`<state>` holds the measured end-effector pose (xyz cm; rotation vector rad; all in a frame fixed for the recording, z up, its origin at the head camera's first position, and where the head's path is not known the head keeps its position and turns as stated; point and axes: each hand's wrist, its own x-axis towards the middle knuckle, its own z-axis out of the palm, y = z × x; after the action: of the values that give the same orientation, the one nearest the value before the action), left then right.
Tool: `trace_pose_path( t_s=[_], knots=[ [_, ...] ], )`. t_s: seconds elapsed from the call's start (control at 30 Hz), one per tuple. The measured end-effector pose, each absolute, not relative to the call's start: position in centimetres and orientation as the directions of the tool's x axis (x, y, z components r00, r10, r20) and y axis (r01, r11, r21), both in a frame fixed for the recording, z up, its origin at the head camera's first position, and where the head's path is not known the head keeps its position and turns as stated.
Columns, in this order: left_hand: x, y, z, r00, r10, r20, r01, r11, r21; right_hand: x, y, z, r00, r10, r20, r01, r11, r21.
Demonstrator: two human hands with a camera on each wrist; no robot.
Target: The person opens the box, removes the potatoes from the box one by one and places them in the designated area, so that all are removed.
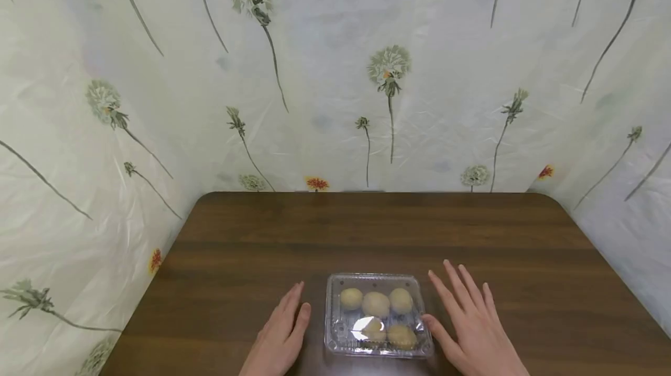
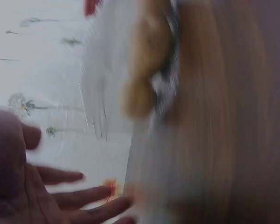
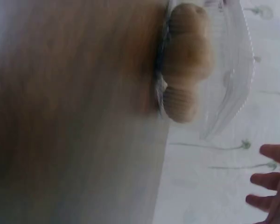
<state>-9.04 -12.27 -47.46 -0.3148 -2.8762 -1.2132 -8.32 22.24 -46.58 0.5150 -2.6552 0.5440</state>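
A clear plastic clamshell container (image 1: 331, 312) sits on the table near its front. Inside are several round, pale yellow-brown things (image 1: 375, 305), in two rows under the clear lid; their kind does not show. To its left is my left hand (image 1: 280, 329), fingers extended, apart from the container. My right hand (image 1: 469, 323) is spread at the right side, with the thumb tip right at the container's edge. Both wrist views are blurred; the right one shows the clear lid (image 3: 235, 79) arching beside the round things (image 3: 186, 56). Neither hand grips anything.
The dark wooden table (image 1: 367, 224) has rounded far corners. A pale plastic sheet (image 1: 325, 73) printed with dandelions and small orange flowers hangs behind it and along both sides. Bright glare reflects off the container's lid.
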Motion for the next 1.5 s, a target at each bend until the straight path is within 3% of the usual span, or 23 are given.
trace_pose_path(
  t_s=[0.13,0.23,0.4,0.57,0.67,1.0,1.17,1.5],
  knots=[
    [-8.5,-11.9,-47.7,-0.974,0.224,-0.021,0.068,0.383,0.921,-8.4,21.7,-46.5,-0.794,-0.308,0.525,-0.501,0.82,-0.277],
    [-8.3,-11.6,-48.3,-0.957,0.272,-0.098,-0.056,0.159,0.986,-8.3,21.2,-46.7,-0.756,-0.325,0.568,-0.545,0.794,-0.27],
    [-7.9,-11.5,-49.1,-0.923,0.333,-0.194,-0.215,-0.025,0.976,-8.2,20.4,-47.3,-0.66,-0.356,0.662,-0.657,0.701,-0.277],
    [-7.6,-11.6,-49.4,-0.877,0.414,-0.243,-0.323,-0.134,0.937,-8.4,19.4,-47.9,-0.504,-0.411,0.76,-0.798,0.557,-0.228],
    [-7.6,-11.7,-49.5,-0.861,0.439,-0.258,-0.363,-0.174,0.915,-8.3,18.8,-48.3,-0.455,-0.449,0.769,-0.841,0.499,-0.207],
    [-7.6,-11.8,-50.4,-0.839,0.487,-0.245,-0.402,-0.251,0.881,-7.7,17.8,-48.4,-0.513,-0.518,0.684,-0.828,0.509,-0.236],
    [-7.6,-11.7,-50.4,-0.834,0.488,-0.257,-0.428,-0.277,0.86,-7.7,17.6,-48.5,-0.512,-0.554,0.657,-0.83,0.517,-0.21],
    [-7.3,-10.0,-50.5,-0.899,0.311,-0.309,-0.376,-0.186,0.908,-8.0,17.1,-49.0,-0.475,-0.541,0.694,-0.843,0.505,-0.184]
  ],
)
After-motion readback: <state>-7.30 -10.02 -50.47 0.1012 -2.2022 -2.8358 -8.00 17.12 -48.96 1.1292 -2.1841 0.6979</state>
